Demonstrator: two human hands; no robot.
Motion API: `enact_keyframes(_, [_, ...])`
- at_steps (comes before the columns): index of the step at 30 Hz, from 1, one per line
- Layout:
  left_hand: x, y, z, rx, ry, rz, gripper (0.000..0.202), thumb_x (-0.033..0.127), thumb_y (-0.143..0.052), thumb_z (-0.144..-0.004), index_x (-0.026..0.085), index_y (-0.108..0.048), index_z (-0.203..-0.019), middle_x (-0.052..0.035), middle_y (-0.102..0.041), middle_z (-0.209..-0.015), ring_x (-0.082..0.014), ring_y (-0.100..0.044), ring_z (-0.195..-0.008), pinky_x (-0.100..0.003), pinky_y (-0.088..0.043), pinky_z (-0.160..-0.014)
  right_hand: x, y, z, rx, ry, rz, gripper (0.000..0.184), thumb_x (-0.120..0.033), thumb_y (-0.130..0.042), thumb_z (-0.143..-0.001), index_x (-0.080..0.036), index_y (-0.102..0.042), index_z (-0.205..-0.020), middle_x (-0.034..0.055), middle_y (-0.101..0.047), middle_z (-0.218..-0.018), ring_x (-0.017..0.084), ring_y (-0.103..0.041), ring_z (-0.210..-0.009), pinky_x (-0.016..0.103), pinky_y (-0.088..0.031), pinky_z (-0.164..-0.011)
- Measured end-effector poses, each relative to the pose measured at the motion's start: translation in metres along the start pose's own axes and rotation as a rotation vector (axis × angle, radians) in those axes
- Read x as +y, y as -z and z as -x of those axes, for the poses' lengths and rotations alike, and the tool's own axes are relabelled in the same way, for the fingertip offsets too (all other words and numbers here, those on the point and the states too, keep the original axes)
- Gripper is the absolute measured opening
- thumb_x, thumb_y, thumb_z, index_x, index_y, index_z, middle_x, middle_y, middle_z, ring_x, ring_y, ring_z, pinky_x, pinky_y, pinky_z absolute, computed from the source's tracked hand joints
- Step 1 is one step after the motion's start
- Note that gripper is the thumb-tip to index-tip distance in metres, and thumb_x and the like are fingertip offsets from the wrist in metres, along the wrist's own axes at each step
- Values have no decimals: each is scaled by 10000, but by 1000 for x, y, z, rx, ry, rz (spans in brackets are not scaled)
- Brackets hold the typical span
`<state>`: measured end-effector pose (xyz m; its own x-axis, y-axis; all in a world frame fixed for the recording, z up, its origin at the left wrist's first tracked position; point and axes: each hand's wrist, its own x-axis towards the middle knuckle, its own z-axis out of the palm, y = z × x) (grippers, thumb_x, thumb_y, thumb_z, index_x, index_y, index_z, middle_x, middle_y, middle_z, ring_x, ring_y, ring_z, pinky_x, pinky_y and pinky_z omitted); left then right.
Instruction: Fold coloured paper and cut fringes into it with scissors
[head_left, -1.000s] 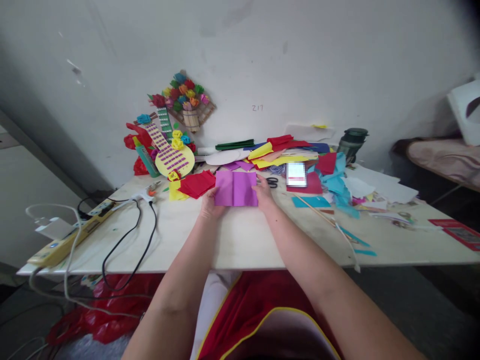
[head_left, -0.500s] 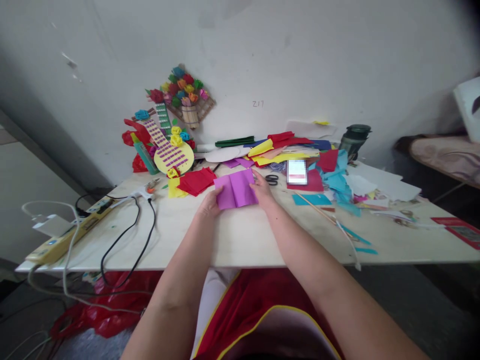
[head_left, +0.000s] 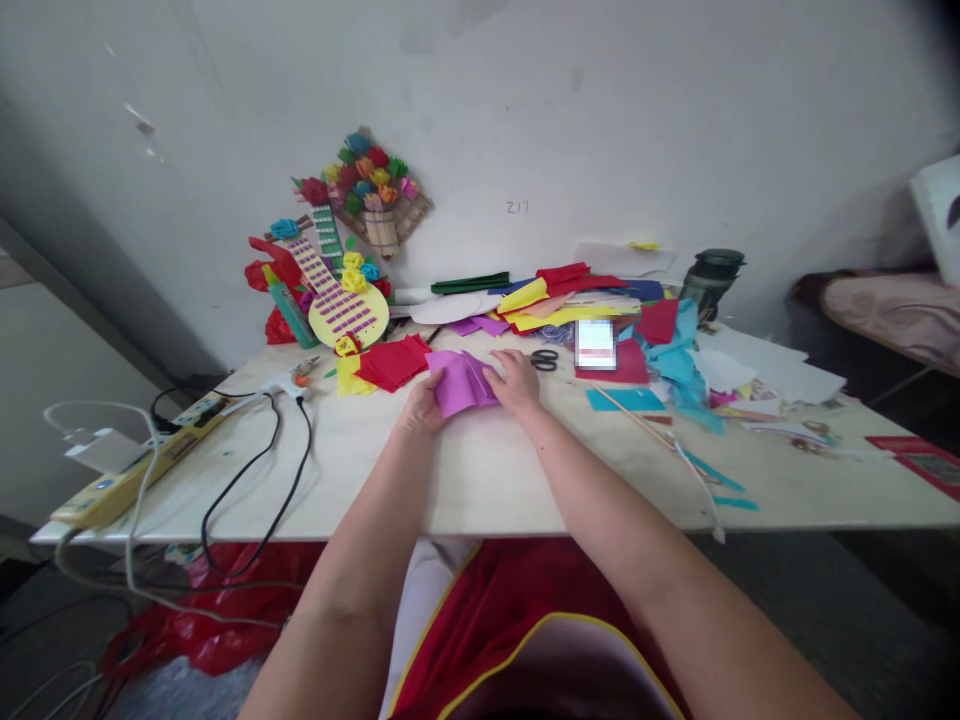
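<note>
The right hand (head_left: 519, 385) covers the purple paper's (head_left: 459, 385) edge and, apparently, the scissors' (head_left: 553, 359) blades. The phone screen (head_left: 596, 345) right of the grip is blurred.

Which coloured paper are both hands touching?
The creased purple paper between left hand and right hand; red paper sheets and farther purple paper lie untouched.

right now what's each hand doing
Left hand: closed on the left edge of the purple paper.
Right hand: holding the paper's right side.
</note>
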<state>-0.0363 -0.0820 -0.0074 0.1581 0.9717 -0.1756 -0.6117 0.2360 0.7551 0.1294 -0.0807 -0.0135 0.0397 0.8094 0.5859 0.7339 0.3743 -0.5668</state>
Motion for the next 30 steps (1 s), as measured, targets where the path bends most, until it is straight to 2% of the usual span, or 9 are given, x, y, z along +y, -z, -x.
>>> enact_keyframes(3, [1,-3,4,-38,4,2,237,236,-497,-798,111,-605,-969,-136,-677,-901,-259,-635,-937,-396,-511,-846,-10,2,4,-95,-17,5,521,-485,-541,-783,-173,-562,-1199,135,-566,-1197,278,-503,-1113,410,-365,-960])
enact_keyframes(5, [1,-4,6,-64,0,-15,253,258,-497,-799,114,-604,-977,-139,-675,-930,-268,-625,-965,-404,-507,-854,-15,3,5,-162,-54,-6,590,-519,-573,-750,-194,-523,-1240,126,-559,-1228,282,-510,-1113,408,-373,-947])
enact_keyframes(8, [0,-5,6,-87,-7,-30,271,271,-501,-794,114,-600,-992,-145,-674,-945,-276,-614,-997,-412,-499,-867,-17,3,7,-206,-111,-19,535,-419,-604,-747,-238,-513,-1242,85,-596,-1192,261,-548,-1065,383,-400,-904])
enact_keyframes(11, [0,-3,3,-75,-13,6,271,251,-496,-794,109,-595,-1002,-141,-680,-911,-270,-620,-985,-415,-496,-873,-15,2,6,-160,-143,5,360,-299,-557,-776,-263,-594,-1133,56,-669,-1027,246,-593,-957,366,-426,-835])
enact_keyframes(15, [2,-1,-2,40,-53,43,225,203,-517,-784,123,-596,-979,-107,-682,-824,-246,-644,-899,-391,-512,-839,-9,1,3,-48,-230,23,249,-228,-504,-798,-257,-668,-983,63,-687,-843,237,-605,-860,341,-428,-775])
enact_keyframes(20, [7,1,-6,330,-152,-5,163,169,-530,-774,147,-585,-926,-57,-641,-726,-201,-638,-748,-343,-528,-733,-1,4,-2,86,-361,-93,295,-203,-474,-802,-203,-653,-1036,102,-677,-907,256,-590,-918,352,-417,-819])
enact_keyframes(23, [8,6,-9,441,-248,-133,122,187,-556,-763,158,-585,-878,-33,-618,-713,-152,-605,-654,-289,-515,-657,3,7,-5,173,-406,-181,348,-191,-452,-795,-195,-619,-1100,100,-664,-989,255,-575,-971,360,-410,-867])
enact_keyframes(27, [6,17,-16,444,-331,-300,106,219,-581,-745,157,-605,-828,-26,-602,-662,-142,-588,-616,-252,-479,-587,11,9,-7,204,-426,-237,433,-160,-404,-791,-174,-554,-1197,116,-620,-1115,254,-540,-1055,382,-390,-921])
enact_keyframes(30, [5,23,-19,436,-328,-379,160,253,-589,-736,159,-628,-859,-31,-595,-609,-176,-601,-647,-259,-460,-570,16,11,-8,206,-466,-228,453,-124,-402,-773,-176,-569,-1191,116,-622,-1104,256,-538,-1066,390,-383,-940])
